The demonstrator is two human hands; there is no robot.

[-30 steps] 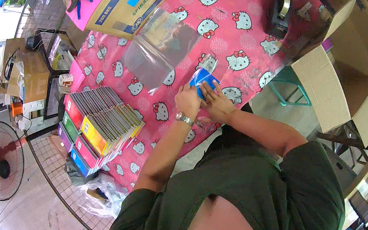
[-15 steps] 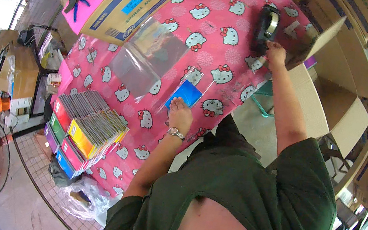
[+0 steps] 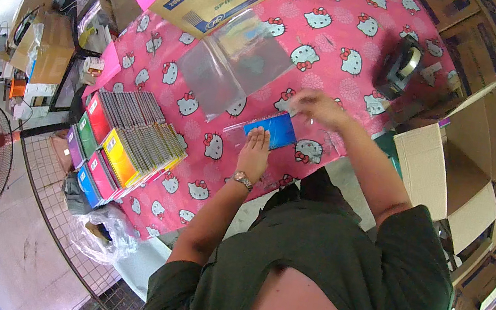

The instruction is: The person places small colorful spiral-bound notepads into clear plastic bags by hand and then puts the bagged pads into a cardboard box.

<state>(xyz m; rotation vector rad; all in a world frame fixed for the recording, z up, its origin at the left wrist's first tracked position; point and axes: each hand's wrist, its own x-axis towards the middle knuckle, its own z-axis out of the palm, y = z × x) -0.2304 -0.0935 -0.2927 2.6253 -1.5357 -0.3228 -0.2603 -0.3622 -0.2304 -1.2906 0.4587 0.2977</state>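
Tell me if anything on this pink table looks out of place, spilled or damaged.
Nothing stands out. The left hand lies flat on a blue notebook in a clear bag, the right hand hovers above it, and the spiral notebooks sit in tidy stacks.

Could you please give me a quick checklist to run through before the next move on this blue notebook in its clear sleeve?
1. Left hand lies flat on the blue notebook: ok.
2. Notebook sits inside the clear sleeve: cannot tell, glare.
3. Right hand holds a piece of tape: cannot tell, blurred.
4. Tape dispenser within view on the pink tablecloth: ok.
5. Spare clear bags lie flat beyond the notebook: ok.
6. Open cardboard box beside the table: ok.
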